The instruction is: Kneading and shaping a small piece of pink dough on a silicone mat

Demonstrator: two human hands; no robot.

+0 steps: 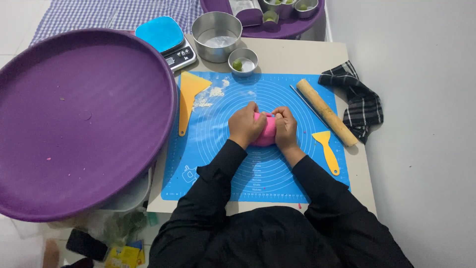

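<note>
- The left hand (245, 124) and the right hand (286, 126) were both curled tight around a lump of pink dough (267, 133), squeezing it from either side.
- The dough sat at the middle of a blue baking mat (213, 164), which covered most of the table (292, 54).
- A wooden rolling pin (326, 112) lay slantwise near the mat's right edge, a small yellow scraper (327, 150) just below it.
- A larger yellow scraper (188, 98) rested at the mat's left edge, beside some scattered flour (213, 94).
- A checked cloth (358, 100) lay at the table's right edge.
- A steel pan (216, 35), a small steel cup (243, 60) and a kitchen scale (166, 39) stood along the far edge.
- A big purple tray (74, 119) overhung the table's left side.
</note>
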